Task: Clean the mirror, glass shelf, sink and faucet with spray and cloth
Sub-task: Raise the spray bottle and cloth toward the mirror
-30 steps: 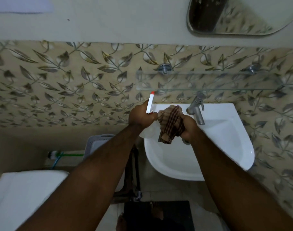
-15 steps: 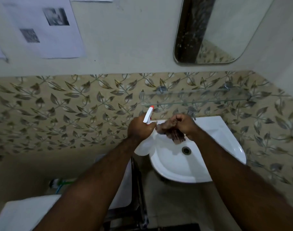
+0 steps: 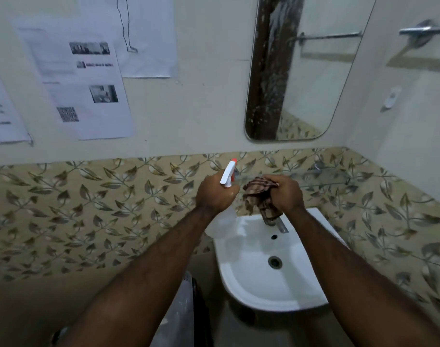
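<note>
My left hand grips a clear spray bottle with a white trigger head and red nozzle tip, held upright above the sink's left rim. My right hand holds a bunched brown checked cloth just right of the bottle, level with the glass shelf. The white sink sits below both hands. The cloth hides most of the faucet; only its spout end shows. The mirror hangs on the wall above, spotted along its dark left strip.
Printed paper sheets are taped to the wall at the left. A chrome towel bar is fixed on the right wall. Leaf-pattern tiles run behind the sink. A pale bin stands under my left forearm.
My view has tilted upward, bringing the mirror and wall papers into sight. Both hands have risen from over the sink basin to shelf height, still holding the bottle and the cloth.
</note>
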